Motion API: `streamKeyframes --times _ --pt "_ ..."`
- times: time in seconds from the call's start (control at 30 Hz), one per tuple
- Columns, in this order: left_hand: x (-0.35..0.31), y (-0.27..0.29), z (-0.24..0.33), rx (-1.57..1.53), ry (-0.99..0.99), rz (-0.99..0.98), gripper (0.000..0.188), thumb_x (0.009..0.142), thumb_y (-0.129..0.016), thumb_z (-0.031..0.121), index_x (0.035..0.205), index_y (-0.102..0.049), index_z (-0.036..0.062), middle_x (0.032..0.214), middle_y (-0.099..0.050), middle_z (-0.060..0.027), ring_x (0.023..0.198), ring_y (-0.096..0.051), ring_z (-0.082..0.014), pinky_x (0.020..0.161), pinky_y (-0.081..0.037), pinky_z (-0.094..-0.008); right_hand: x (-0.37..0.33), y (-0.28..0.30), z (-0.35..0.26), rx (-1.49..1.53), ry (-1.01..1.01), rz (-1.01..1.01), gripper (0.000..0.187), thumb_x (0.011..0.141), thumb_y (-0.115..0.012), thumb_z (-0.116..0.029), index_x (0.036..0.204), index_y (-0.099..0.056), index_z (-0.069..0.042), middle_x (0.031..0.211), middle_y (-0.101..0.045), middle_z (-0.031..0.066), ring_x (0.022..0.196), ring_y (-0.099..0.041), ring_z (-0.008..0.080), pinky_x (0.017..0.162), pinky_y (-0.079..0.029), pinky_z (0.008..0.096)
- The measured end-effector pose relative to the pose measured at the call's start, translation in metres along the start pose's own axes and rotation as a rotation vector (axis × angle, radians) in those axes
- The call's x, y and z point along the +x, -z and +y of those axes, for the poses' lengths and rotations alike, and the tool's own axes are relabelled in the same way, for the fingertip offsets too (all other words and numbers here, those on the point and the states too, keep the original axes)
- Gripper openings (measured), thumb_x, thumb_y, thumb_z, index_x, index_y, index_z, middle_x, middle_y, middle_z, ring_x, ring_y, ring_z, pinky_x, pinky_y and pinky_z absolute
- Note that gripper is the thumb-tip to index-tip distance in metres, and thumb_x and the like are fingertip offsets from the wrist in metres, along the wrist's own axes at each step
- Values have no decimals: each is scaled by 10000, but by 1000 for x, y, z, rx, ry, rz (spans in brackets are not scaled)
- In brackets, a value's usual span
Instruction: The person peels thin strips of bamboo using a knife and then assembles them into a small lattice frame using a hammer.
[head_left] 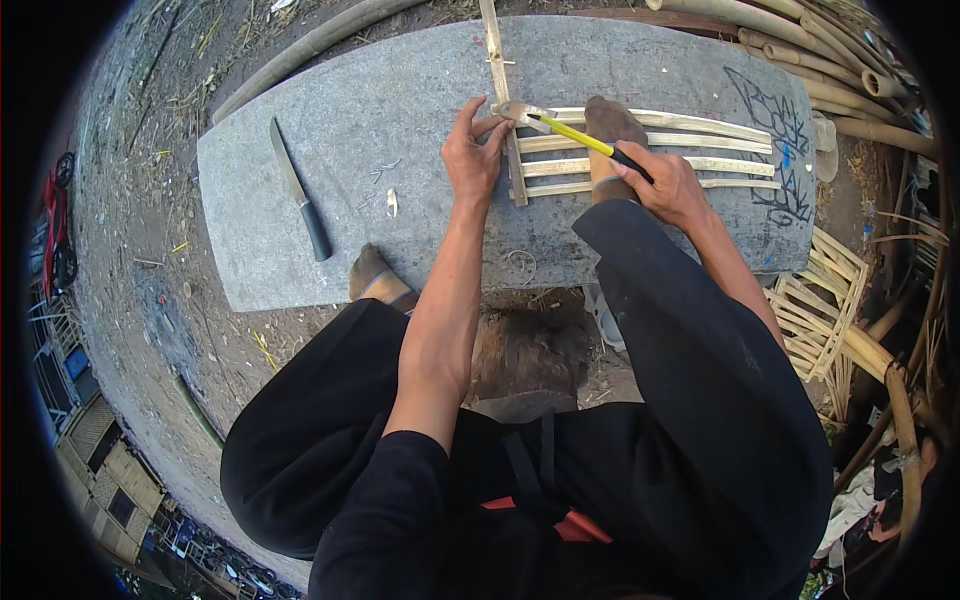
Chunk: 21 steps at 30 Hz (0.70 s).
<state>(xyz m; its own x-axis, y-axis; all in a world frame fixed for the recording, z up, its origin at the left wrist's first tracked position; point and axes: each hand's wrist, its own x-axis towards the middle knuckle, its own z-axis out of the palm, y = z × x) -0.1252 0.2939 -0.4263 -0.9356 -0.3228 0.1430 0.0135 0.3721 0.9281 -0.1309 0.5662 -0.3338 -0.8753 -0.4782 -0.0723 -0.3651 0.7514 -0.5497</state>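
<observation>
My right hand [665,185] is wrapped round the black grip of a hammer [575,134] with a yellow shaft. The hammer's head is down at the fingertips of my left hand [473,155], whose thumb and fingers are pinched together; what they hold there is hidden. Beneath them, a wooden crosspiece [517,175] joins the left ends of several pale bamboo slats [665,166], which run rightward side by side. My right foot [615,122] rests across the slats. From the crosspiece's far end a narrow wooden strip [494,50] stretches away toward the far edge.
A knife [298,190] with a dark handle lies on the grey board [430,90], left of my hands. My left foot [372,268] is at the board's near edge. Bamboo poles [800,45] are piled far right. A slatted bamboo frame [822,300] stands near my right knee.
</observation>
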Motion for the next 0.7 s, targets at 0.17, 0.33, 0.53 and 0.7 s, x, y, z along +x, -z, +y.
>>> streamKeyframes --times 0.17,0.33,0.53,0.7 --pt "0 0 6 36 -21 28 473 775 -790 61 1202 -588 73 888 -747 -113 824 -730 -206 722 -545 -309 -3 1 -3 44 6 25 322 932 -629 -313 1179 -633 -107 722 -659 178 664 -663 364 571 -488 430" --pt "2 -1 6 28 -12 35 476 772 -784 52 1207 -592 78 885 -747 -111 826 -729 -213 716 -546 -315 -1 -1 -4 17 -22 -9 342 924 -653 -265 1189 -632 -49 802 -680 192 687 -672 355 598 -498 413" --pt "1 3 1 56 42 -12 536 797 -762 67 1288 -557 133 904 -748 -122 832 -719 -159 707 -531 -276 0 1 -4 26 83 85 305 922 -635 -318 1170 -639 -140 766 -685 140 689 -668 369 575 -501 443" --pt "1 0 8 59 20 23 485 775 -772 34 1222 -593 91 884 -746 -115 809 -729 -215 697 -550 -318 1 2 -2 -6 -9 -11 317 914 -658 -259 1178 -641 -84 831 -694 176 736 -685 356 609 -516 414"
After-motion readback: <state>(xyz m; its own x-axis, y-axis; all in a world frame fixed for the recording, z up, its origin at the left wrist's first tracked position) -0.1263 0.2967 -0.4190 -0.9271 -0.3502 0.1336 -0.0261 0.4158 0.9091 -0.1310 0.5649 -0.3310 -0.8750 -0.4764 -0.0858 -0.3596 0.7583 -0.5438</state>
